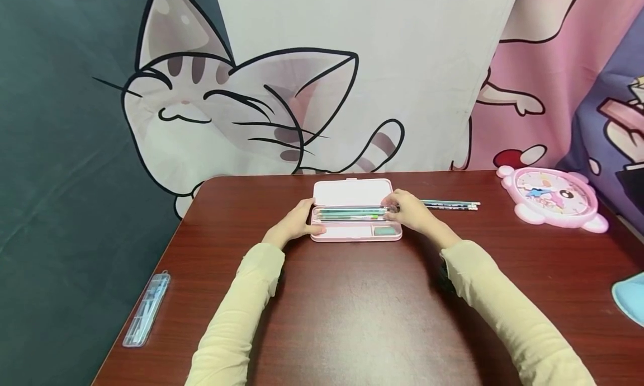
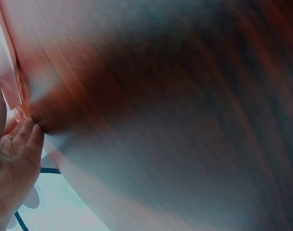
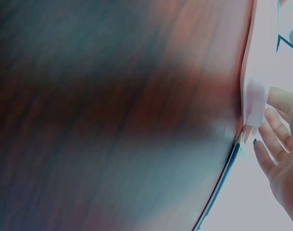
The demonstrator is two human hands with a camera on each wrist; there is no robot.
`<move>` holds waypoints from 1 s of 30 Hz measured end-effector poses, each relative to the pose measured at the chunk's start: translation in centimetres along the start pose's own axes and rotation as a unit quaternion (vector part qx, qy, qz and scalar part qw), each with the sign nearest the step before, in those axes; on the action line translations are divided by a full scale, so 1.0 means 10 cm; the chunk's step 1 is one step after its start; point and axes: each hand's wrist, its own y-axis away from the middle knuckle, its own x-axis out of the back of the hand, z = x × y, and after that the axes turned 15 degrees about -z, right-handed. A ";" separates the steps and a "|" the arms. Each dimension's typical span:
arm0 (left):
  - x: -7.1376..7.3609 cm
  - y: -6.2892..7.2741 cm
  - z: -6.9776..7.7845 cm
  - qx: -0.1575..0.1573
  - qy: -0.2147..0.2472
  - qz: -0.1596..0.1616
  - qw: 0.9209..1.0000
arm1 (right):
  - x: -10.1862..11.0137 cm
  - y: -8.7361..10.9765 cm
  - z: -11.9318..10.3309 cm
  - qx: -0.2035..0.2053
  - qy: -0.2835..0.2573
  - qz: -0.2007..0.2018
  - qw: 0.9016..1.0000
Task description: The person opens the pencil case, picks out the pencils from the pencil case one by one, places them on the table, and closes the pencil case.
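Left hand (image 1: pixel 294 222) gripping pencil case (image 1: pixel 347 240) | right hand (image 1: pixel 411 211), fingers bent at pencils (image 1: pixel 347 214) inside; grasp: can't tell | step: packing, presumably | next: likely collect loose pencils (image 1: pixel 450 205)

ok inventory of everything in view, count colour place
Open pencil case: 1, pink, far centre
Cased pencils: several, mostly green, back compartment
Block: 1, greenish, case's front right
Loose pencils: 2+, teal/dark, beside case
Plastic box: 1, clear, left edge
Animal-shaped clock: 1, pink, far right
Cut-off object: 1, light blue, right edge
Table: 1, brown, foreground
Cartoon backdrop: 1, multicoloured, behind
Sleeves: 2, cream, forearms
Left hand: 1, bare, case's left
Right hand: 1, bare, case's right
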 end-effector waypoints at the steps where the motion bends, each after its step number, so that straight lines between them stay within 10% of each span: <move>1: 0.00 0.00 0.00 0.000 0.000 -0.001 1.000 | -0.01 -0.01 -0.02 -0.004 0.015 -0.003 1.000; 17: 0.01 -0.01 -0.01 0.001 0.002 -0.002 1.000 | -0.02 -0.11 -0.12 0.048 0.170 0.009 0.984; 30: 0.01 -0.01 -0.02 0.000 0.005 -0.004 1.000 | -0.01 -0.08 -0.07 0.030 0.053 0.014 0.998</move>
